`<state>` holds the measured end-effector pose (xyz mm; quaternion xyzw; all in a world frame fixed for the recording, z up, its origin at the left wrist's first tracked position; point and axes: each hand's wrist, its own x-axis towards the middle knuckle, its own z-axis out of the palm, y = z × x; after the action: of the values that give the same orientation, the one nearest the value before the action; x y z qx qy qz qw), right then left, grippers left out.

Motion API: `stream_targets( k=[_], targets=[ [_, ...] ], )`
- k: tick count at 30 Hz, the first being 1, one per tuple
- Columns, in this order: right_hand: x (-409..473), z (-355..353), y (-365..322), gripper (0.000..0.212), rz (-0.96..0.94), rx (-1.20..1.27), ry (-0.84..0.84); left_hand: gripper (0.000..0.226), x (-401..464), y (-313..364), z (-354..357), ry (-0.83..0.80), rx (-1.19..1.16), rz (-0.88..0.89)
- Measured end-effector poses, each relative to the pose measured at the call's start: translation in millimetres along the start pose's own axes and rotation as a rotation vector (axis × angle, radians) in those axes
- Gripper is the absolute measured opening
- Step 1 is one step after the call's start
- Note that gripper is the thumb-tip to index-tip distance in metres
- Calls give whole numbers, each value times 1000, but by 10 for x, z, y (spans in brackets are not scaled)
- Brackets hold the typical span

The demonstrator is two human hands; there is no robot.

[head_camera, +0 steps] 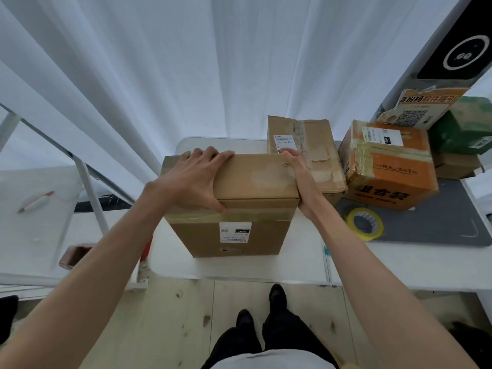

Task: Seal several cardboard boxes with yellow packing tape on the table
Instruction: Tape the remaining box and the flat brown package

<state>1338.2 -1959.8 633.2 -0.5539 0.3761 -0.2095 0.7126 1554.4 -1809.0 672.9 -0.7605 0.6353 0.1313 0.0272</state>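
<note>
Presumably stiff-walled and light, the cardboard box [239, 198] is clamped between the left hand [194, 179], curled over its top, and the right hand [300, 179], flat against its side.

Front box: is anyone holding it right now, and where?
Yes. The left hand grips the brown box over its top left edge, thumb on the near face; the right hand presses flat against its right side. The tape roll lies untouched on the grey mat.

White table [239, 265] under three cardboard boxes [234, 227], a grey mat [436, 225] with yellow tape roll [365, 223].
</note>
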Motion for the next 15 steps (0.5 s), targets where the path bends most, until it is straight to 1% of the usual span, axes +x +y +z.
stream_targets(
  k=[2, 5, 7, 9, 12, 14, 15],
  targets=[
    [-13, 94, 121, 55, -3, 14, -65, 130, -30, -178, -47, -39, -58, -56],
    [17, 155, 352, 69, -22, -32, -167, 130, -48, -366, -92, -67, -136, -97],
    [-40, 217, 370, 75, -37, -71, -172, 129, -9, -426, -122, -80, -170, -122],
    [-91, 293, 346, 82, -56, -133, -122, 129, 69, -451, -133, -81, -205, -151],
    [-58, 326, 389, 102, -90, -165, -22, 130, 198, -454, -125, -86, -226, -166],
    [-34, 335, 420, 104, -119, -166, 47, 130, 260, -463, -101, -85, -230, -175],
    [-18, 330, 439, 102, -131, -177, 72, 130, 275, -465, -97, -82, -230, -177]
  ],
)
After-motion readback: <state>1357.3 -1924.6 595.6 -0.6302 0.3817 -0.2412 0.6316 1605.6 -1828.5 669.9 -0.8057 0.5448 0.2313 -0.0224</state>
